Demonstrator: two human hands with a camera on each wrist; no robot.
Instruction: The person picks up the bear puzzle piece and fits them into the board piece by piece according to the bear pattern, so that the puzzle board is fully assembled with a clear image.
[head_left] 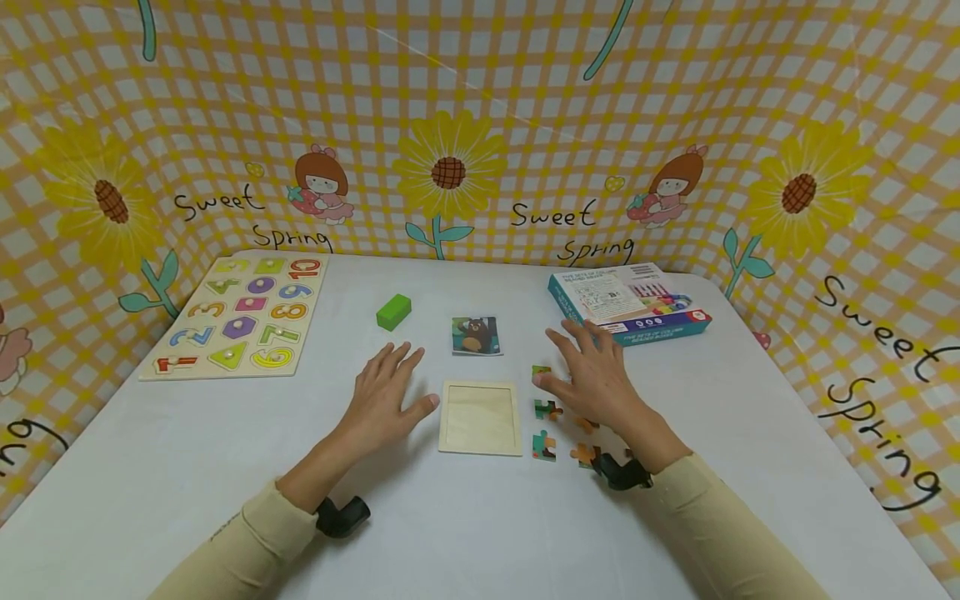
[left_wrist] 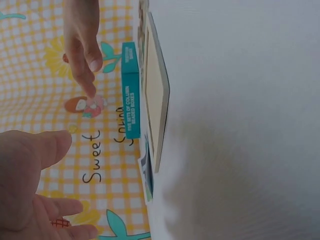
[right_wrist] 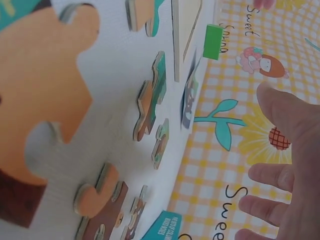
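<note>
An empty wooden puzzle tray [head_left: 480, 417] [left_wrist: 156, 95] [right_wrist: 184, 20] lies on the white table [head_left: 465, 525]. My left hand [head_left: 386, 400] [left_wrist: 30, 195] hovers just left of it, fingers spread and holding nothing. My right hand [head_left: 592, 375] [right_wrist: 285, 165] hovers open over several loose puzzle pieces [head_left: 546, 409] [right_wrist: 150, 110] to the tray's right; some pieces are hidden under it. A bear picture card [head_left: 476, 335] [right_wrist: 189, 102] lies behind the tray.
A green block [head_left: 393, 311] [right_wrist: 213, 41] sits at the back left of the card. A number-and-shape peg board [head_left: 243, 314] lies far left. A teal box [head_left: 626, 304] [left_wrist: 131, 90] lies at the back right. A sunflower-print cloth wall [head_left: 450, 125] surrounds the table.
</note>
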